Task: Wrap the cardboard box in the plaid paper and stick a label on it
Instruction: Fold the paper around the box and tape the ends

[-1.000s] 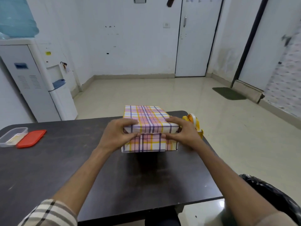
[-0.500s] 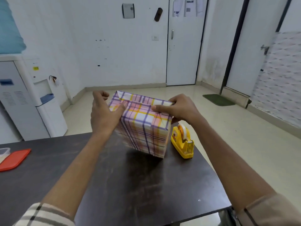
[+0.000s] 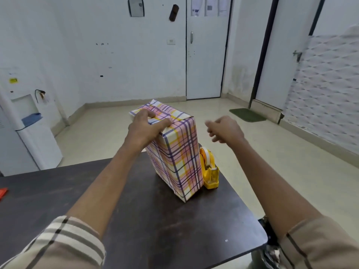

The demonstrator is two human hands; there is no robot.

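The box (image 3: 178, 158), covered in pink, yellow and purple plaid paper, stands on end near the far right of the dark table (image 3: 136, 220). My left hand (image 3: 145, 127) rests on its top end, thumb and fingers curled over the folded paper flaps there. My right hand (image 3: 223, 129) hovers in the air to the right of the box, apart from it, fingers loosely curled and holding nothing. No label is visible on the box.
A yellow tape dispenser (image 3: 208, 169) stands right against the box's right side. A red lid (image 3: 3, 193) peeks in at the table's left edge. A white water dispenser (image 3: 29, 133) stands by the left wall. The table's right edge lies close behind the dispenser.
The box has been turned from lying flat to standing on end beside the tape dispenser. My right hand has let go of it and moved off to the right.
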